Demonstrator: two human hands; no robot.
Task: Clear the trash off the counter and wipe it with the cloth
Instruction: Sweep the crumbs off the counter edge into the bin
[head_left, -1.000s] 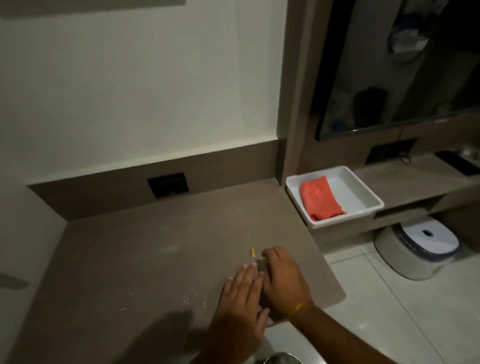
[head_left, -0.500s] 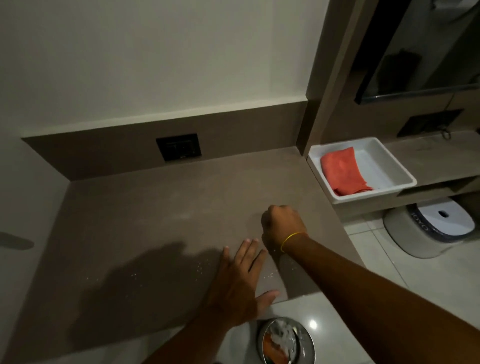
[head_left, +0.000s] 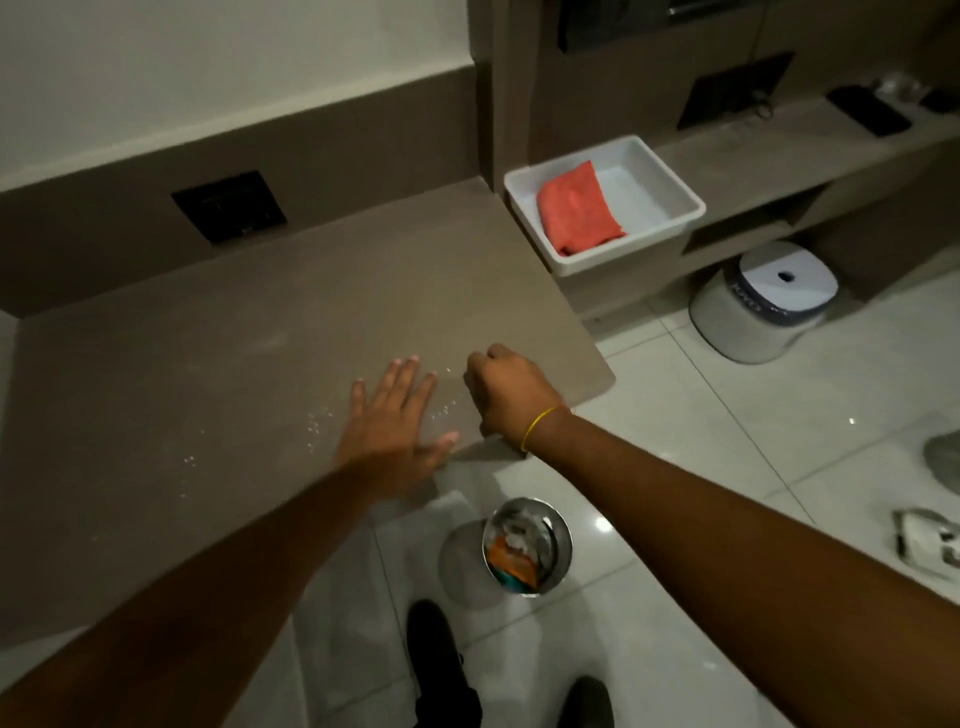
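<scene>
The brown counter (head_left: 260, 322) carries a scatter of tiny white crumbs (head_left: 317, 426) near its front edge. My left hand (head_left: 395, 415) lies flat on the counter with fingers spread, right beside the crumbs. My right hand (head_left: 506, 387) rests as a closed fist near the front right corner; anything inside it is hidden. A folded red cloth (head_left: 576, 208) lies in a white tray (head_left: 670, 176) just past the counter's right end. On the floor below the counter's front edge stands a steel bin (head_left: 527, 551) holding wrappers and crumpled trash.
A black wall socket (head_left: 228, 205) sits in the backsplash. A white round appliance (head_left: 763, 301) stands on the tiled floor under the right shelf. Crumpled paper (head_left: 930, 540) lies on the floor at far right. My dark shoes (head_left: 436, 654) are beside the bin.
My right hand closed into a fist where a small yellow scrap lay; the scrap no longer shows. My left hand slid apart and lies flat. The view tilted down, revealing the bin.
</scene>
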